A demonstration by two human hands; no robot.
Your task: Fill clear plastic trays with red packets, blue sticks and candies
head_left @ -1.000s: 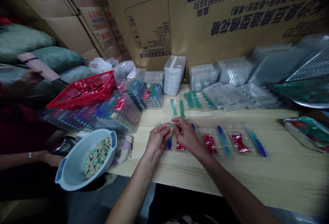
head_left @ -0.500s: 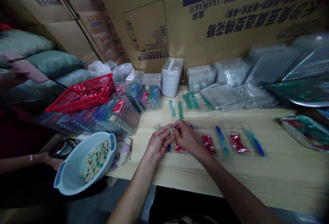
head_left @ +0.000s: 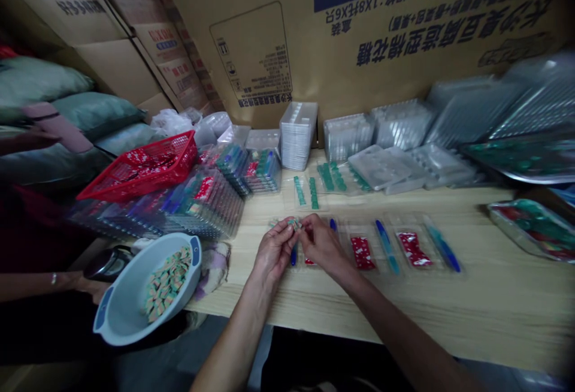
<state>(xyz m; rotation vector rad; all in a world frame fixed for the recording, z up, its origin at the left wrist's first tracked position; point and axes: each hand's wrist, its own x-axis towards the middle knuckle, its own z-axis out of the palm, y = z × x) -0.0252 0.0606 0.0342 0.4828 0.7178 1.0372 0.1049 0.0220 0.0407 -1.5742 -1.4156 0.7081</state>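
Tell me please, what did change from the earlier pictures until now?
The head view drifted slightly, so everything shifts a little in the frame. The co-worker's pink item moved slightly. The left hand and right hand stay together at the green piece; the bowl stays put.

A tall stack of clear plastic trays point(head_left: 296, 135) is stood on a light wooden table point(head_left: 498, 302), against a large brown cardboard carton printed with blue lettering point(head_left: 431, 32). Further left, a red plastic mesh basket point(head_left: 182, 161) is seen. A pale blue plastic bowl point(head_left: 120, 314) is partly filled with small green-and-cream pieces point(head_left: 165, 284), and stuffed grey-green sacks point(head_left: 38, 80) are piled along the left.
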